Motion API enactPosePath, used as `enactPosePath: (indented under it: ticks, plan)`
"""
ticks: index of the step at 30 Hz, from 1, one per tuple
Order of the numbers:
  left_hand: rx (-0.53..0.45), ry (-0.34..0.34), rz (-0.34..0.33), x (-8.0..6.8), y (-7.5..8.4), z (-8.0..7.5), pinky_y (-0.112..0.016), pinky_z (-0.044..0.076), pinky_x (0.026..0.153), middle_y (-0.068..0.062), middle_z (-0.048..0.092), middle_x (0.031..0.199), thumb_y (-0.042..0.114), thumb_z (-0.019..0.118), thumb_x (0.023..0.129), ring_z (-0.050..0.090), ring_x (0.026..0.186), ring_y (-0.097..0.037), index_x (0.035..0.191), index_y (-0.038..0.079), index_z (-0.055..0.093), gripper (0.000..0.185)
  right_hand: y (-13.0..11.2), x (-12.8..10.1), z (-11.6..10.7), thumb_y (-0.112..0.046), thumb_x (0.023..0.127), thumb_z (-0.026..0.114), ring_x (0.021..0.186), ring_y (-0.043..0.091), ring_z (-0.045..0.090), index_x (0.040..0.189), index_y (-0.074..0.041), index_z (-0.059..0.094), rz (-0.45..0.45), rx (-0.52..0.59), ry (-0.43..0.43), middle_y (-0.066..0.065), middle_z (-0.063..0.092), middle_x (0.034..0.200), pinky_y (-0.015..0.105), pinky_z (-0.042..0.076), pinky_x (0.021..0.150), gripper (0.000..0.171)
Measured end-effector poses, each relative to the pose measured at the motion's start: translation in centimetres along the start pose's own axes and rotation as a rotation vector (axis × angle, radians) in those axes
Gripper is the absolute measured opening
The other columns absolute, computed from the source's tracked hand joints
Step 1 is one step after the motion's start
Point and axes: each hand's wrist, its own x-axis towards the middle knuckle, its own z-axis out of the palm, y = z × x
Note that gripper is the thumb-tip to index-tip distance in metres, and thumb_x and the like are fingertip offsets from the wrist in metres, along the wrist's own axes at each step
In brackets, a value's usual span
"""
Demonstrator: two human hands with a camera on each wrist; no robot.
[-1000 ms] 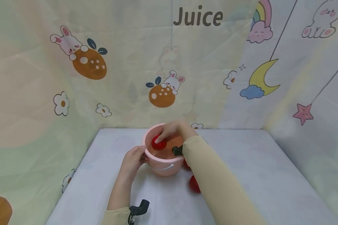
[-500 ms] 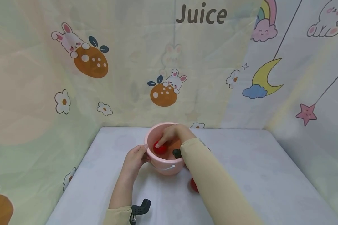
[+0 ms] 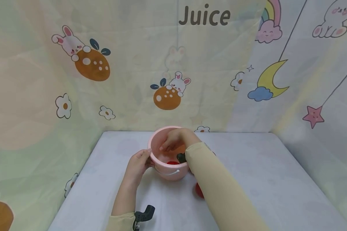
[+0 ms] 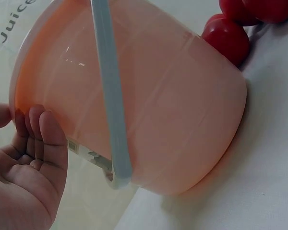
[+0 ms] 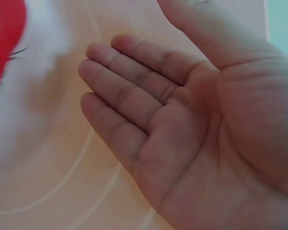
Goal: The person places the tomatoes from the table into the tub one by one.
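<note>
A pink bucket [image 3: 169, 175] stands on the white table, its pale handle [image 4: 111, 91] hanging down the near side. My left hand [image 3: 137, 164] pinches the bucket's left rim between thumb and fingers. Inside the bucket is my right hand [image 3: 174, 140], with fingers extended and nothing in the palm, as the right wrist view shows. A red tomato [image 3: 173, 163] lies at the bucket's bottom, mostly hidden by the near rim. In the right wrist view this tomato [image 5: 5, 40] is apart from the fingertips.
Several more tomatoes [image 4: 226, 39] rest on the table right of the bucket. One tomato [image 3: 200, 190] is partly covered by the right sleeve [image 3: 219, 183]. A printed cloth backdrop [image 3: 127, 64] rises behind the table [image 3: 266, 166] and at its sides.
The right hand has let go of the tomato inside the bucket. That tomato has moved down toward the near side of the bucket's bottom. The left hand still holds the rim.
</note>
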Motion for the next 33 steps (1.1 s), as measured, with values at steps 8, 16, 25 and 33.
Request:
enactPosePath:
  ticks: [8,16,25,33]
  plan:
    - [-0.003,-0.011,0.005,0.0,-0.3,0.0,-0.029,0.057,0.081,-0.007,0.064,0.087,0.042,0.055,0.100,0.063,0.084,-0.022,0.109,-0.004,0.065,0.048,-0.4,-1.7,-0.5,-0.030,0.089,0.073,0.127,0.029,0.053,0.121,-0.020,0.065,-0.079,-0.031,0.010,0.007,0.061,0.132,0.048,0.044,0.110,0.034]
    - [-0.009,0.011,0.009,0.2,-0.3,0.0,-0.028,0.057,0.079,-0.007,0.065,0.088,0.044,0.056,0.099,0.063,0.084,-0.021,0.106,0.001,0.067,0.045,-1.7,-5.8,-2.6,-0.030,0.097,0.063,0.130,0.030,0.056,0.135,-0.011,0.060,-0.266,-0.167,0.033,0.009,0.062,0.136,0.047,0.045,0.109,0.043]
    - [0.008,0.034,0.001,0.1,0.0,0.1,-0.028,0.058,0.079,-0.009,0.065,0.093,0.043,0.055,0.100,0.064,0.086,-0.022,0.114,0.001,0.067,0.046,1.2,-10.8,-5.0,-0.041,0.094,0.063,0.127,0.018,0.055,0.134,-0.030,0.061,-0.288,-0.229,0.200,-0.004,0.063,0.134,0.045,0.050,0.101,0.041]
    - [0.059,0.050,-0.018,0.1,-0.1,0.2,-0.028,0.058,0.085,-0.010,0.067,0.101,0.045,0.055,0.099,0.065,0.091,-0.024,0.120,0.007,0.067,0.045,7.3,-15.1,-5.7,-0.038,0.093,0.066,0.131,0.023,0.054,0.137,-0.025,0.059,-0.379,-0.152,0.273,-0.001,0.061,0.137,0.049,0.046,0.108,0.045]
